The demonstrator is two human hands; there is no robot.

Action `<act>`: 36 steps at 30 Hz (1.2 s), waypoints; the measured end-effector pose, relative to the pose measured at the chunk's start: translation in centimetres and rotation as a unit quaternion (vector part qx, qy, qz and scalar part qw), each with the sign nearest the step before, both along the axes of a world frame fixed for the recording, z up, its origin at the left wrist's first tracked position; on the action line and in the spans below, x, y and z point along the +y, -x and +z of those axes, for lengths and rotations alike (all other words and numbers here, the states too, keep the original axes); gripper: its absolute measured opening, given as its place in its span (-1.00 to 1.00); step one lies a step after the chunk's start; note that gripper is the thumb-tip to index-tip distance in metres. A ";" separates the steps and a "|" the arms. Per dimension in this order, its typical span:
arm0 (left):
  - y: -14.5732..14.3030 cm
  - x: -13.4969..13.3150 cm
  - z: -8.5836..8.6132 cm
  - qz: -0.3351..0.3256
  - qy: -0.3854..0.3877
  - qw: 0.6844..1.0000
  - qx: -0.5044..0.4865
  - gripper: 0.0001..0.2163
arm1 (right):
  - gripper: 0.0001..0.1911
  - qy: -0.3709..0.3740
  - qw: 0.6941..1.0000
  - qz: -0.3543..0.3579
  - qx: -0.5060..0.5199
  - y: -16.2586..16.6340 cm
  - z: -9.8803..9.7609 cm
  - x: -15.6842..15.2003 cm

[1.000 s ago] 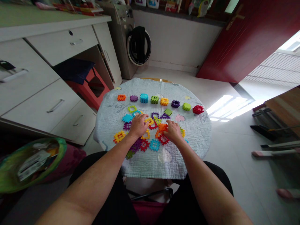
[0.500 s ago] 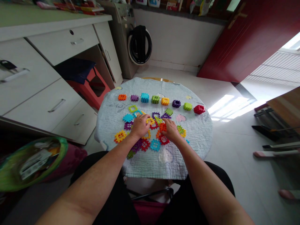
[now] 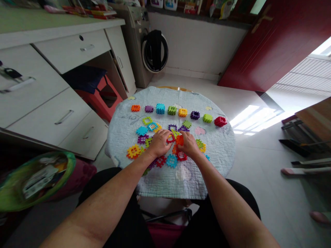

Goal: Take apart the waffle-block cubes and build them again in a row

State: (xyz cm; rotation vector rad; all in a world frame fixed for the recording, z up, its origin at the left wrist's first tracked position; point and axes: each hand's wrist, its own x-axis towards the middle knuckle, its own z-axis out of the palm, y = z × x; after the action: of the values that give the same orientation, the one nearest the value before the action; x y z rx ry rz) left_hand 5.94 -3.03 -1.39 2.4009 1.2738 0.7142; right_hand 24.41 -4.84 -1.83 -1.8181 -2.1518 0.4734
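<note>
Orange bumpy plastic piece [image 3: 179, 140]: direction unclear.
Right hand [image 3: 189, 144]: partly blocking it.
Left hand [image 3: 160, 142]: curling by red plastic frame [image 3: 171, 139].
Grips: unclear.

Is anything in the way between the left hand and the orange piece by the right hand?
Yes, a red piece lies between the left hand and the orange piece by the right hand.
</note>
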 end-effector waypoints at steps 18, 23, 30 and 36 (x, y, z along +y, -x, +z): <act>0.2 -0.5 0.5 -0.097 0.108 0.989 -0.009 -0.54 | -0.16 -0.021 0.984 0.132 0.115 0.1 0.4 -1.0; 0.0 -0.7 0.6 -0.107 0.124 0.986 -0.039 -0.51 | -0.16 0.004 0.989 0.130 0.073 0.2 1.1 -1.2; 0.3 -0.8 1.2 -0.098 0.124 0.987 -0.039 -0.53 | -0.13 0.009 0.989 0.134 0.067 0.2 1.5 -1.3; 0.4 -0.7 1.2 -0.078 0.126 0.989 -0.024 -0.52 | -0.13 -0.025 0.987 0.129 0.097 0.2 1.2 -1.4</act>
State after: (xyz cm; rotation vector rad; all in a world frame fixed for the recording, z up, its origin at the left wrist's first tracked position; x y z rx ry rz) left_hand 5.55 -3.75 -0.18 2.2335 1.0735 0.5272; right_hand 24.22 -6.28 -0.62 -1.4096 -2.2484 0.6206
